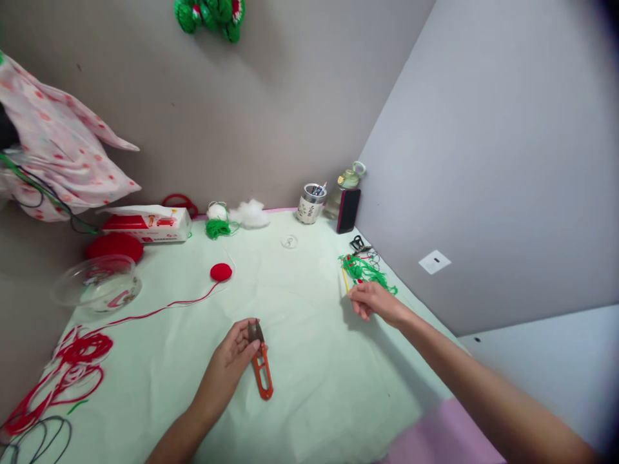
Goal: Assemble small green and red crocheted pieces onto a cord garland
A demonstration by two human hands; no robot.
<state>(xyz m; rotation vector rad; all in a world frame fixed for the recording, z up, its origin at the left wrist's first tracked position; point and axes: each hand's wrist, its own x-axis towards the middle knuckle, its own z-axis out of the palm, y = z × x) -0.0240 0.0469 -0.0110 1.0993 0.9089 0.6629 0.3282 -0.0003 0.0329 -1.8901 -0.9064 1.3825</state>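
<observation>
Orange-handled thread snips (262,364) are in my left hand (228,354), gripped near the dark blades with the handle pointing toward me. At the right side of the table, my right hand (370,301) pinches a thin yellow crochet hook (345,281), tilted upward. Just behind that hand lies a tangle of green yarn (370,273) with bits of red. A small round red crocheted piece (221,272) rests left of the middle, and a red yarn strand runs from it to a loose red and white yarn heap (82,351).
A clear plastic bowl (113,293), a tissue pack (162,225), white stuffing (253,214) and a green yarn ball (217,227) stand along the left and back. A pen tin (310,205), a phone (349,211) and a bottle (333,205) are near the corner walls.
</observation>
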